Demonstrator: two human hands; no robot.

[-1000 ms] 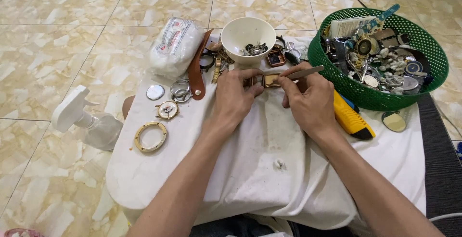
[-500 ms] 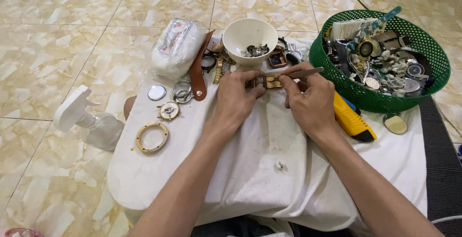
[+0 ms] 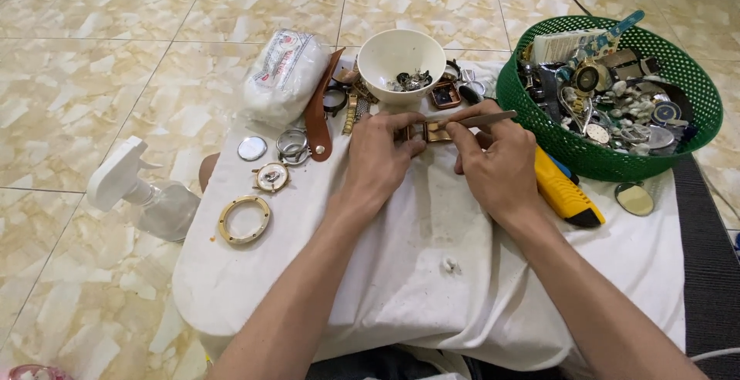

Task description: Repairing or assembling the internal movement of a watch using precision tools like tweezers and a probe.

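gold-coloured watch case (image 3: 433, 131) is sitting at the far middle of the cloth-covered tabletop (image 3: 432, 272), just near the white bowl (image 3: 401, 52) of small parts, pinched between the two hands. left hand (image 3: 378, 160) is closing its grip on the case's left end, thumb and fingers clamping it against the cloth. right hand (image 3: 493, 156) is closing its grip on thin tweezers (image 3: 474, 119), whose tip is lying over the case's top edge; the exact contact point is too small to tell. to do this well, the left hand should be pressing the case flat so it is not rocking, while the tweezers are working with light, short pushes, since a slip could be scratching the case or flicking a small part off the cloth. to the right, a green basket (image 3: 694, 129) of watch parts and a yellow utility knife (image 3: 563, 193) are lying close; to the left, a brown strap (image 3: 317, 110), a gold bezel ring (image 3: 243, 219) and a spray bottle (image 3: 142, 195) are lying well apart.
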